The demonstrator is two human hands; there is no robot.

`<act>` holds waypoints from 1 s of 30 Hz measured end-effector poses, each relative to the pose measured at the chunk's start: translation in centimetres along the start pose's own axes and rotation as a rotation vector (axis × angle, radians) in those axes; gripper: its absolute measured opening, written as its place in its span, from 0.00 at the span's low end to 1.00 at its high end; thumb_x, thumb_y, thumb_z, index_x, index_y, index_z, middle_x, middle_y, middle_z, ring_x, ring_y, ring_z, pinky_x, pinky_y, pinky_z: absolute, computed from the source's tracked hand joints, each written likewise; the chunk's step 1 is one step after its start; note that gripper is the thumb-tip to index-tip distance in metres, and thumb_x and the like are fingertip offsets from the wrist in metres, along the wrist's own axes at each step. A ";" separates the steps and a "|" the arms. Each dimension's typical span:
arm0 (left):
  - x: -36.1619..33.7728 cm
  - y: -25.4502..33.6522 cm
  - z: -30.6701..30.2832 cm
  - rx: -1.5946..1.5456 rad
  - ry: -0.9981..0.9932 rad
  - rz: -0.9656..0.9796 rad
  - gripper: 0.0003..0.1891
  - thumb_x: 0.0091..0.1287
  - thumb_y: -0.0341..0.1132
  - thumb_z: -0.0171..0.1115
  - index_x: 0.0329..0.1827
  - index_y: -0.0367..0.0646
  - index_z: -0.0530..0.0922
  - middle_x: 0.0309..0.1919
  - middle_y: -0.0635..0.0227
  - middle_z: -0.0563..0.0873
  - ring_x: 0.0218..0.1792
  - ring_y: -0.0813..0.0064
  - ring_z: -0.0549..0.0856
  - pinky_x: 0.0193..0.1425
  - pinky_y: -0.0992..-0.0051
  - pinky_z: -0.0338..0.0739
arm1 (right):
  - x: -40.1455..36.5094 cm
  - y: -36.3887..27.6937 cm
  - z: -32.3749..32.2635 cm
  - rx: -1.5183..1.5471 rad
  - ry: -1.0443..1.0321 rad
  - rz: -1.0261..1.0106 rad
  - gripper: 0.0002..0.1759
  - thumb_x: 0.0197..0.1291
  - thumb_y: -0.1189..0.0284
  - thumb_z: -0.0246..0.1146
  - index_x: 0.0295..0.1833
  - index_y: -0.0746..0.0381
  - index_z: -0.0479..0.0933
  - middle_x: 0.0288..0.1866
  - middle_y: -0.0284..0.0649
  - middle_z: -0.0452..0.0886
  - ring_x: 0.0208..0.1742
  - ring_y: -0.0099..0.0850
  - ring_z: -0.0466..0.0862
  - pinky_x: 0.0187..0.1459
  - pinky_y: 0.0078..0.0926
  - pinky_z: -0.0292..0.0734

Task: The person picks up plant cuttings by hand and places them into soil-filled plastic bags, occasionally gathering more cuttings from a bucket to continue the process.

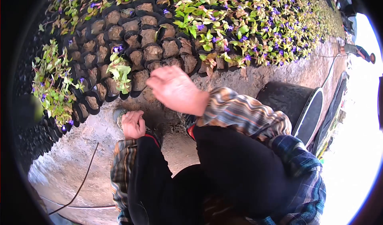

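Observation:
My right hand (172, 86) hangs over the near edge of the soil-filled black pots (153, 52), back of the hand up. Its fingertips are bent under, blurred and mostly hidden. My left hand (133, 124) is by my knee with its fingers curled in. A small greyish thing (118, 116) shows at its fingers; I cannot tell what it is. Just beyond that hand, a leafy seedling (119, 74) with a purple flower lies over the pots. Farther left, a loose heap of flowering seedlings (52, 85) rests on the pots.
Dense rows of purple-flowered plants (247, 21) fill the far right of the bed. A black bucket (293, 105) lies on its side right of my arm. A thin dark cable (85, 173) crosses the ground at left. Another person (361, 52) is far off at right.

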State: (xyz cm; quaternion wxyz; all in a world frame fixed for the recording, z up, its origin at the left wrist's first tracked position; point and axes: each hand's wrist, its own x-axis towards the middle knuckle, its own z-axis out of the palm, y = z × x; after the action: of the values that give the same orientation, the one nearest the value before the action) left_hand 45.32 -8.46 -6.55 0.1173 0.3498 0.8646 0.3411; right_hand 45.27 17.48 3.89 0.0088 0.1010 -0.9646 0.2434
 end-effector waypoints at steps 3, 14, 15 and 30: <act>-0.3 -0.3 0.1 0.044 -0.034 -0.008 0.09 0.55 0.27 0.58 0.38 0.40 0.83 0.32 0.59 0.85 0.36 0.57 0.83 0.43 0.63 0.72 | 4.6 -3.5 3.7 0.026 0.215 -0.189 0.21 0.54 0.69 0.60 0.55 0.59 0.74 0.54 0.44 0.72 0.48 0.32 0.78 0.50 0.31 0.72; -0.3 -0.1 0.1 -0.034 0.039 -0.033 0.08 0.55 0.28 0.59 0.37 0.41 0.83 0.31 0.61 0.85 0.35 0.59 0.83 0.43 0.63 0.73 | 3.5 4.0 1.1 1.369 0.229 0.545 0.09 0.63 0.73 0.68 0.46 0.66 0.82 0.39 0.37 0.87 0.35 0.21 0.84 0.37 0.18 0.80; -0.2 -0.1 0.3 -0.042 0.077 -0.010 0.08 0.55 0.28 0.60 0.36 0.41 0.83 0.31 0.63 0.86 0.35 0.60 0.83 0.43 0.64 0.72 | 3.1 4.9 0.3 1.585 0.235 0.608 0.09 0.64 0.73 0.67 0.47 0.66 0.82 0.39 0.37 0.86 0.36 0.21 0.85 0.37 0.18 0.81; -0.2 -0.1 -0.1 -0.065 0.077 -0.017 0.07 0.54 0.27 0.60 0.35 0.40 0.82 0.29 0.62 0.85 0.33 0.59 0.83 0.40 0.64 0.71 | 5.7 6.0 -0.2 1.339 0.193 0.616 0.11 0.64 0.68 0.69 0.46 0.63 0.86 0.33 0.29 0.85 0.29 0.15 0.77 0.31 0.13 0.71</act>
State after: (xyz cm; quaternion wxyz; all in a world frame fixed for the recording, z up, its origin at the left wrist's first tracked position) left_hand 45.40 -8.70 -6.59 0.0982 0.3253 0.8598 0.3812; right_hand 38.48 21.71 1.64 -0.0384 -0.2121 -0.5896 0.7784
